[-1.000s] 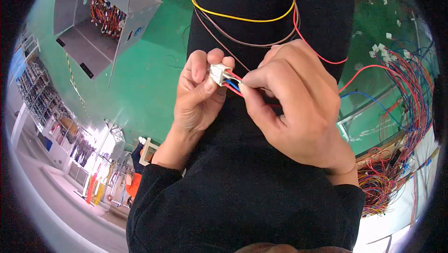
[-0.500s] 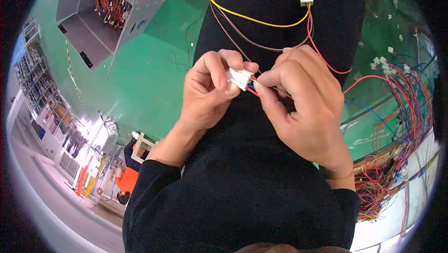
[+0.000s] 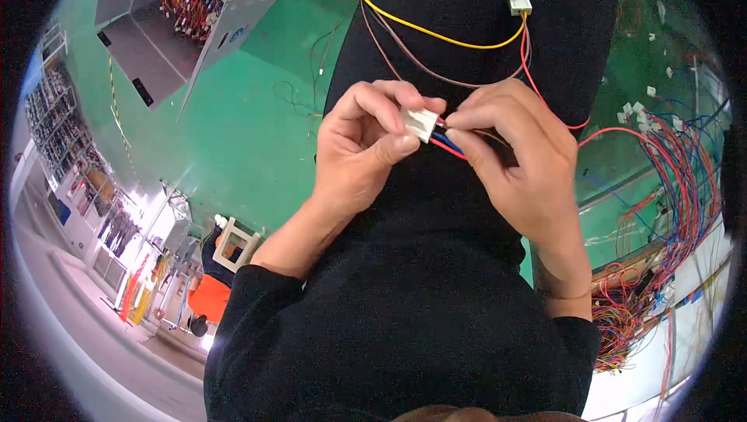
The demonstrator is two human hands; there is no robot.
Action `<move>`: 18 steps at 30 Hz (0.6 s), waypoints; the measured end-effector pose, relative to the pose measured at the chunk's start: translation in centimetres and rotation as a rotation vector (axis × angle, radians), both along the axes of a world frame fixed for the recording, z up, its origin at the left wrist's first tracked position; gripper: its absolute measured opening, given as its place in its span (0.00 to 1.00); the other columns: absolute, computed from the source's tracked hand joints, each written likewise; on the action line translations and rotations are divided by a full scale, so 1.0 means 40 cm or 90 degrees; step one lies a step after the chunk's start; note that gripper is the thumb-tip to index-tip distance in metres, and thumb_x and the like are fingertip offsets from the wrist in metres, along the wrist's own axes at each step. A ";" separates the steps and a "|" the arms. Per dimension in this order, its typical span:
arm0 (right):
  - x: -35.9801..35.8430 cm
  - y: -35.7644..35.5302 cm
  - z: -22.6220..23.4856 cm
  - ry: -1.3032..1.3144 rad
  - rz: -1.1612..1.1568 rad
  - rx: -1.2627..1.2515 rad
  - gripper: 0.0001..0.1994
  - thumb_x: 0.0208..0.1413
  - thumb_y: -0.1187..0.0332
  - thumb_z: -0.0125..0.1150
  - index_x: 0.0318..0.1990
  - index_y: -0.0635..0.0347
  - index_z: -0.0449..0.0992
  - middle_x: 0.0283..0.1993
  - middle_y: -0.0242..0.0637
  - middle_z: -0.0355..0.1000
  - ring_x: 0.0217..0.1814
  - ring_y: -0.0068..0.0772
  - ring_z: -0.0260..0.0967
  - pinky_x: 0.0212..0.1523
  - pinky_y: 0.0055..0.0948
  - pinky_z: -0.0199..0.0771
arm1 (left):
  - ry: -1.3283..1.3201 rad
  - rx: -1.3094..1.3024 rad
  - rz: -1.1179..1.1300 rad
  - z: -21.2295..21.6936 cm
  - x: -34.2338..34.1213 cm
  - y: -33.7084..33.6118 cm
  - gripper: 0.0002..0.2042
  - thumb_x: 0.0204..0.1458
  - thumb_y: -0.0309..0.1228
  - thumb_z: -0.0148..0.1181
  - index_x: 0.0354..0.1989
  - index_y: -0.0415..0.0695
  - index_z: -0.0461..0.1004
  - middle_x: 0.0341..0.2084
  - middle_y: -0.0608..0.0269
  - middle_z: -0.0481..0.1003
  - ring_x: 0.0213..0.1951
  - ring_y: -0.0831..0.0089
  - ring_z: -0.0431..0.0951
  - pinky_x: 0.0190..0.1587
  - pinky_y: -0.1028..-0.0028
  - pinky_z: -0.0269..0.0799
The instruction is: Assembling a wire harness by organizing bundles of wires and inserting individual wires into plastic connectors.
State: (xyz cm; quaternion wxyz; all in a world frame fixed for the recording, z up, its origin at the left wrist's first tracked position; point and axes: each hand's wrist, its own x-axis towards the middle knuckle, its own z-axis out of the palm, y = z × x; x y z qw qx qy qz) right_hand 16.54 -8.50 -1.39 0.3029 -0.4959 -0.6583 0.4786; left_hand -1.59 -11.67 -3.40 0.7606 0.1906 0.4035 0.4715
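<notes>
The green floor fills most of the frame behind the person's black-clothed lap, which runs down the centre; at upper left stands a grey metal cabinet with bundles of coloured wire inside; along the right edge a tangle of red and blue wires spreads over a pale surface; at lower left, far below, an orange object sits on the shop floor.

The left hand comes in from the lower centre-left, its grip narrow, thumb and forefinger pinched on the white connector near the middle of the frame, over the lap; the right hand comes in from the lower right, its fingertips closed tight on the thin wires, red and blue, just where they meet the connector's right-hand face.

The connector's long axis lies roughly left to right, tilted slightly down toward the right; its wire side faces the right hand, so the wires lie directly to the right of the housing and touching it; both hands are at the connector, the left bearing the housing, the right nearer the wire ends.

Higher up, a yellow wire and a brown wire loop across the black cloth to a second white connector at upper centre-right, lying loose and well apart from both hands.
</notes>
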 end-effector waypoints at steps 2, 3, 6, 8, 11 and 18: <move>0.001 0.001 0.003 -0.037 -0.010 0.049 0.09 0.38 0.82 0.63 0.28 0.65 0.71 0.28 0.40 0.68 0.31 0.40 0.68 0.31 0.30 0.69 | 0.034 -0.003 0.029 -0.001 0.008 0.005 0.11 0.46 0.20 0.63 0.29 0.45 0.64 0.40 0.61 0.68 0.50 0.63 0.72 0.54 0.65 0.66; 0.001 0.004 0.001 -0.061 0.004 0.097 0.09 0.39 0.82 0.63 0.28 0.65 0.70 0.28 0.40 0.68 0.30 0.40 0.68 0.31 0.30 0.69 | 0.034 -0.003 0.029 -0.003 0.008 0.005 0.11 0.46 0.20 0.63 0.29 0.45 0.64 0.40 0.61 0.68 0.50 0.63 0.72 0.54 0.65 0.66; 0.001 0.007 -0.011 -0.079 0.019 0.154 0.09 0.39 0.82 0.63 0.29 0.65 0.70 0.28 0.40 0.68 0.30 0.39 0.68 0.30 0.30 0.68 | 0.051 0.020 0.021 -0.007 0.004 0.002 0.11 0.46 0.20 0.63 0.29 0.45 0.64 0.41 0.61 0.68 0.50 0.63 0.72 0.54 0.65 0.66; -0.002 0.004 -0.018 -0.072 0.020 0.164 0.09 0.39 0.82 0.63 0.29 0.65 0.70 0.28 0.39 0.68 0.29 0.39 0.68 0.29 0.30 0.68 | 0.079 0.038 0.006 -0.008 0.005 0.001 0.11 0.47 0.20 0.62 0.28 0.46 0.64 0.41 0.61 0.68 0.51 0.63 0.72 0.54 0.66 0.66; -0.009 -0.003 -0.025 -0.051 0.001 0.139 0.09 0.40 0.82 0.63 0.30 0.65 0.70 0.28 0.40 0.68 0.29 0.38 0.68 0.28 0.30 0.68 | 0.002 0.041 0.025 -0.022 0.006 -0.002 0.08 0.49 0.20 0.61 0.31 0.43 0.66 0.43 0.57 0.69 0.51 0.62 0.72 0.54 0.64 0.68; -0.016 -0.011 -0.043 0.033 -0.027 0.082 0.08 0.43 0.82 0.61 0.31 0.66 0.69 0.29 0.41 0.68 0.27 0.35 0.68 0.26 0.27 0.67 | -0.006 0.042 0.037 -0.023 0.017 -0.002 0.08 0.49 0.20 0.61 0.30 0.43 0.66 0.43 0.57 0.69 0.51 0.62 0.72 0.54 0.65 0.68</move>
